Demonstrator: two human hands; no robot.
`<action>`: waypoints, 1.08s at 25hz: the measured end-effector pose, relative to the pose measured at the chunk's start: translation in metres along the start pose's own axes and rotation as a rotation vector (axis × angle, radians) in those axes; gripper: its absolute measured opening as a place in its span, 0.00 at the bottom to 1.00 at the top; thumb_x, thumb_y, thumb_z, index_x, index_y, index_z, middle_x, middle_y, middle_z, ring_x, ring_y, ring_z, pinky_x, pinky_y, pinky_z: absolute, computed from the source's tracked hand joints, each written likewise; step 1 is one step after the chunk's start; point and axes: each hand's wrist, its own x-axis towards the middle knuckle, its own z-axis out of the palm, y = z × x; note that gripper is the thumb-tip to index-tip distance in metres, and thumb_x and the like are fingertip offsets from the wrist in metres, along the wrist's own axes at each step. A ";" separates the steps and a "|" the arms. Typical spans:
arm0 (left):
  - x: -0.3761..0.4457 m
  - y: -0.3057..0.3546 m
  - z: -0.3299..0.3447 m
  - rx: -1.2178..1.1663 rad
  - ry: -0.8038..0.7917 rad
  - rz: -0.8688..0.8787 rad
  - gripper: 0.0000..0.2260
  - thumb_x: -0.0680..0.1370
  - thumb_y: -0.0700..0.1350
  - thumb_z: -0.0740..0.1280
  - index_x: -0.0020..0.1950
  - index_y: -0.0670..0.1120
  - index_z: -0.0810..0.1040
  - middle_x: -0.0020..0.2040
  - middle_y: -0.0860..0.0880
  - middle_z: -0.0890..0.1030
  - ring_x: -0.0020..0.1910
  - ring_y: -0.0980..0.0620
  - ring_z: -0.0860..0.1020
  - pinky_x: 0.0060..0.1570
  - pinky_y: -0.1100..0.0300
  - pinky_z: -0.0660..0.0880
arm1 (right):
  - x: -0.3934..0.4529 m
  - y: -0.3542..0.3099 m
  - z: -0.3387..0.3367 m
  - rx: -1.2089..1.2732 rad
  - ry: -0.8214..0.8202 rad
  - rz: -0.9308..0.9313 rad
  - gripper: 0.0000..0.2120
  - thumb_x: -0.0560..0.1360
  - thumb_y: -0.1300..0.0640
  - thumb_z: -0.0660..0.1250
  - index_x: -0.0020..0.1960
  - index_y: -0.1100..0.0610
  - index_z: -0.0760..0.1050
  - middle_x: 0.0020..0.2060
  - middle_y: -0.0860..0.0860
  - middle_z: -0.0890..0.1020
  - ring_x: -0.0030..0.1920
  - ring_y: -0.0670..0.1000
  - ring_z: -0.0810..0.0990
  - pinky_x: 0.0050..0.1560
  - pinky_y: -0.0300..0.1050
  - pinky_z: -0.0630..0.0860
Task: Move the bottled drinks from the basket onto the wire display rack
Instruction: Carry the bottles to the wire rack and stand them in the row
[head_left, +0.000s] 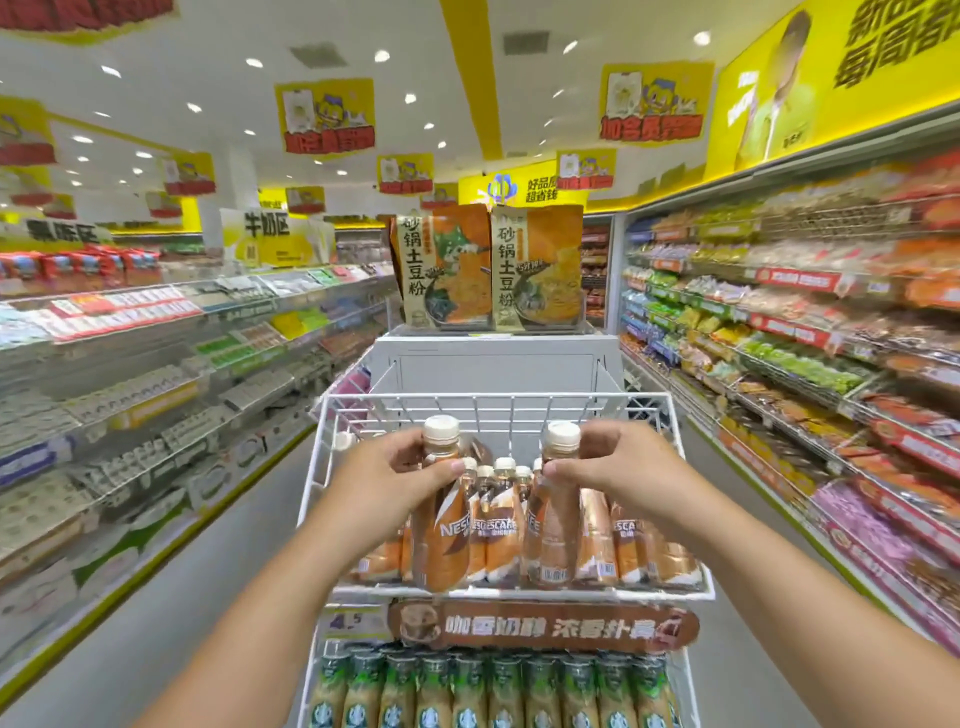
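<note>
1. White wire display rack (691, 499), center of frame, top tier packed with brown coffee bottles (631, 540) standing upright.
2. Lower tier, bottom center: row of green-capped bottles (467, 691), also upright.
3. Brown banner (545, 626) between tiers.

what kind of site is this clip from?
Almost certainly a supermarket aisle: long stocked goods shelves on both sides, yellow hanging promo signs overhead, and a white wire display rack where both hands are setting brown Nescafé coffee bottles.
</note>
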 end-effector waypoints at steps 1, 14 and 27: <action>0.016 -0.006 -0.004 0.001 -0.021 0.005 0.09 0.75 0.50 0.77 0.54 0.58 0.85 0.48 0.60 0.87 0.49 0.59 0.85 0.56 0.56 0.79 | 0.013 0.000 0.004 0.012 0.020 0.003 0.13 0.68 0.48 0.79 0.49 0.53 0.85 0.44 0.51 0.89 0.51 0.58 0.87 0.61 0.66 0.78; 0.128 -0.037 -0.013 -0.066 -0.112 0.042 0.08 0.75 0.50 0.76 0.53 0.58 0.85 0.49 0.60 0.87 0.46 0.62 0.84 0.50 0.60 0.78 | 0.113 0.003 0.014 0.034 0.246 -0.082 0.09 0.73 0.58 0.78 0.52 0.51 0.83 0.47 0.46 0.88 0.52 0.48 0.86 0.60 0.52 0.80; 0.148 -0.043 -0.009 -0.112 -0.059 0.031 0.08 0.76 0.48 0.76 0.55 0.55 0.85 0.49 0.56 0.88 0.49 0.55 0.86 0.47 0.64 0.79 | 0.136 0.080 0.060 -0.077 0.210 -0.226 0.15 0.74 0.54 0.78 0.56 0.42 0.80 0.55 0.39 0.83 0.59 0.43 0.81 0.64 0.50 0.78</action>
